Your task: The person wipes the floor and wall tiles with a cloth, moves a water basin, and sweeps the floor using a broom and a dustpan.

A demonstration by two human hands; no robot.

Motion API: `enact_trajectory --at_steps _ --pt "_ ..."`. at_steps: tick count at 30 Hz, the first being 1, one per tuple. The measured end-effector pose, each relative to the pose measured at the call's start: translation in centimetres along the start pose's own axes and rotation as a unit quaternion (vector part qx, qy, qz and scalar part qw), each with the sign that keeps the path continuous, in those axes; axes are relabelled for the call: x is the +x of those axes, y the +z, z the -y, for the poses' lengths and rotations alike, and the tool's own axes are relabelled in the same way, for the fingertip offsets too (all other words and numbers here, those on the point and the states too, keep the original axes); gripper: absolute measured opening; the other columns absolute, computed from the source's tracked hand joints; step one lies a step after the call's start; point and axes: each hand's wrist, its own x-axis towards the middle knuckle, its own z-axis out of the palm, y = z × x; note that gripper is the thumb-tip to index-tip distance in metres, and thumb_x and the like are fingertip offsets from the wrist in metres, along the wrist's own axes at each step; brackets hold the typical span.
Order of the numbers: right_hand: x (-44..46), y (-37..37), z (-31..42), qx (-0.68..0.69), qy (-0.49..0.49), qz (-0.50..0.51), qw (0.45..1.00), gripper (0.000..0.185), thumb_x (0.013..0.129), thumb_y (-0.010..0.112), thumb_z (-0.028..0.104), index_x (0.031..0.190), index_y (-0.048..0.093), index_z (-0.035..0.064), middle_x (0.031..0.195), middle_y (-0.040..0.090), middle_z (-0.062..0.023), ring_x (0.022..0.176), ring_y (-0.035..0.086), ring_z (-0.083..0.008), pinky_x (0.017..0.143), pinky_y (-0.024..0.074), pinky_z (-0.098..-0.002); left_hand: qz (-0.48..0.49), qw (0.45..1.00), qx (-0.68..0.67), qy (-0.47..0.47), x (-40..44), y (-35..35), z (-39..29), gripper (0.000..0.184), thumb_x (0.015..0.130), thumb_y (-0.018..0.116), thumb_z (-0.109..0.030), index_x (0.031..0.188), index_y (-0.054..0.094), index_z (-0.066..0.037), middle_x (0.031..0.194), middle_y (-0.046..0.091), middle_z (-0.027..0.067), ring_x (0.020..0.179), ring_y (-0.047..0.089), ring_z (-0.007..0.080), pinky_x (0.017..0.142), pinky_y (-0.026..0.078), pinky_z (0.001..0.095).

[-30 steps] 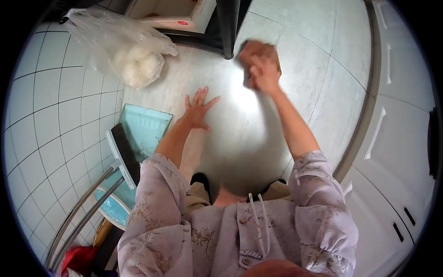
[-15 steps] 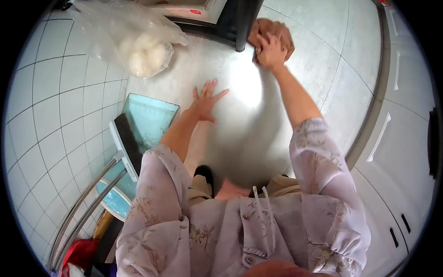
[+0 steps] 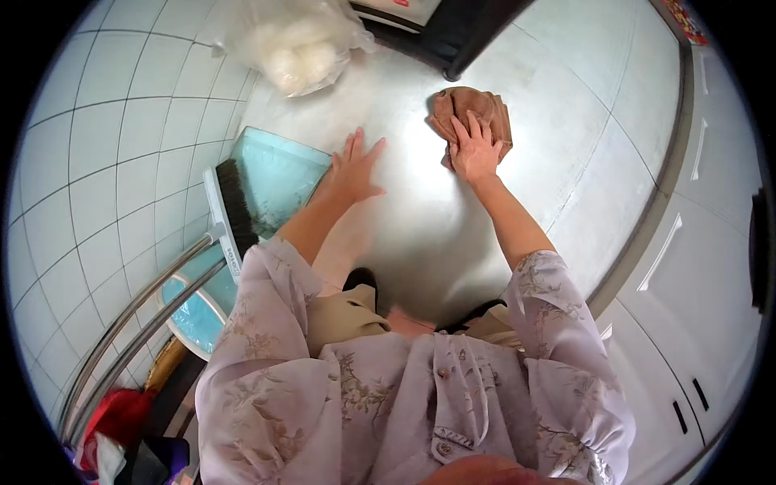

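A crumpled brown cloth (image 3: 495, 121) lies on the pale tiled floor (image 3: 404, 218), just below the foot of a dark furniture leg. My right hand (image 3: 475, 148) rests on the cloth's lower left part, palm down with its fingers spread over it. To the left, my left hand (image 3: 354, 168) is spread and holds nothing, low over or on the floor; whether it touches cannot be told. Beside my left wrist stands a light blue dustpan (image 3: 279, 174), with a dark-bristled broom head (image 3: 229, 212) against its left side.
A clear plastic bag (image 3: 303, 52) with whitish round things is at the top, beside a dark furniture frame (image 3: 465, 40). White cabinets (image 3: 687, 267) line the right side, a tiled wall (image 3: 105, 162) the left. Metal poles (image 3: 145, 331) and a blue basin (image 3: 192, 315) are at lower left.
My right hand and the brown cloth have moved back toward my body, out from beside the furniture leg. The view has shifted, and my left hand remains spread near the dustpan.
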Motion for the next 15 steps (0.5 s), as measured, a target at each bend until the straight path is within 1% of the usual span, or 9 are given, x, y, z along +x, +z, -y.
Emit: enact_trajectory --at_steps 1,2,3,5,7,10,11,14,15 --pt "0.3 0.4 0.5 -0.002 -0.009 -0.01 1.0 0.051 0.083 0.053 0.031 0.132 0.043 0.0266 0.142 0.032 -0.0042 0.128 0.03 -0.0271 0.095 0.0294 -0.0549 -0.002 1.0 -0.004 -0.005 -0.4 0.1 0.5 0.117 0.056 0.083 -0.038 0.145 0.008 -0.03 0.15 -0.011 0.0165 0.139 -0.005 0.0362 0.106 0.011 0.0598" --pt "0.7 0.8 1.2 -0.005 -0.015 -0.009 1.0 0.051 0.083 0.053 0.031 0.132 0.043 0.0266 0.142 0.032 -0.0042 0.128 0.03 -0.0271 0.095 0.0294 -0.0549 0.003 1.0 0.006 0.017 -0.7 0.3 0.9 0.118 0.056 0.082 -0.039 0.145 0.005 -0.029 0.149 -0.012 0.0185 0.138 -0.007 0.0372 0.107 0.01 0.0577" --pt "1.2 1.0 2.1 0.004 -0.066 -0.002 0.998 0.051 0.082 0.054 0.03 0.132 0.043 0.0266 0.142 0.032 -0.0042 0.127 0.031 -0.0273 0.095 0.0302 -0.0542 0.008 0.999 0.015 0.038 -0.9 0.2 1.3 0.12 0.057 0.081 -0.041 0.146 0.001 -0.028 0.149 -0.013 0.0204 0.138 -0.008 0.0382 0.108 0.009 0.0556" --pt "2.5 1.3 4.2 -0.01 -0.147 -0.004 0.989 0.051 0.081 0.055 0.03 0.131 0.045 0.0264 0.142 0.032 -0.0044 0.127 0.031 -0.0276 0.094 0.0332 -0.0521 0.017 0.999 0.018 0.037 -0.6 0.2 1.2 0.121 0.058 0.081 -0.042 0.146 -0.001 -0.027 0.148 -0.015 0.0219 0.137 -0.009 0.0396 0.109 0.008 0.0551" --pt "4.8 1.4 6.4 0.006 -0.153 0.003 0.988 0.052 0.082 0.055 0.03 0.132 0.043 0.0268 0.142 0.032 -0.0043 0.128 0.03 -0.0277 0.094 0.0334 -0.0538 0.027 0.999 0.022 0.034 -0.7 0.2 1.1 0.122 0.058 0.08 -0.042 0.146 -0.004 -0.026 0.147 -0.016 0.0235 0.137 -0.01 0.041 0.109 0.007 0.0546" --pt "9.4 1.2 8.9 -0.013 -0.179 0.01 0.984 0.055 0.08 0.055 0.031 0.133 0.041 0.0278 0.144 0.029 -0.0056 0.132 0.025 -0.0277 0.094 0.0323 -0.0554 0.014 0.999 0.008 0.033 -0.9 0.3 0.7 0.121 0.058 0.08 -0.044 0.146 -0.001 -0.027 0.148 -0.014 0.023 0.137 -0.01 0.0412 0.109 0.005 0.0541" --pt "10.9 1.1 9.7 -0.013 -0.182 0.007 0.983 0.055 0.08 0.055 0.031 0.133 0.041 0.0278 0.144 0.029 -0.0056 0.132 0.025 -0.0277 0.094 0.0323 -0.0554 0.017 1.0 -0.006 0.017 -0.9 0.3 0.3 0.123 0.056 0.082 -0.042 0.146 0.0 -0.027 0.148 -0.015 0.023 0.137 -0.011 0.0414 0.109 0.005 0.0541" --pt "14.8 -1.2 12.0 -0.043 -0.14 0.108 0.983 0.061 0.081 0.053 0.033 0.138 0.032 0.0305 0.149 0.019 -0.0055 0.137 0.016 -0.026 0.1 0.0274 -0.0571 0.011 0.999 -0.035 0.008 -0.4 0.4 0.3 0.125 0.052 0.084 -0.039 0.146 0.002 -0.027 0.148 -0.015 0.0231 0.136 -0.012 0.0414 0.109 0.004 0.0541" --pt "15.7 -1.9 12.5 -0.042 -0.144 0.109 0.983 0.061 0.081 0.053 0.033 0.138 0.032 0.0305 0.149 0.019 -0.0055 0.137 0.016 -0.026 0.1 0.0274 -0.0571 0.007 0.998 -0.054 0.013 -0.5 0.7 0.5 0.126 0.051 0.085 -0.037 0.146 0.003 -0.027 0.148 -0.015 0.0232 0.136 -0.012 0.0412 0.109 0.004 0.0541"
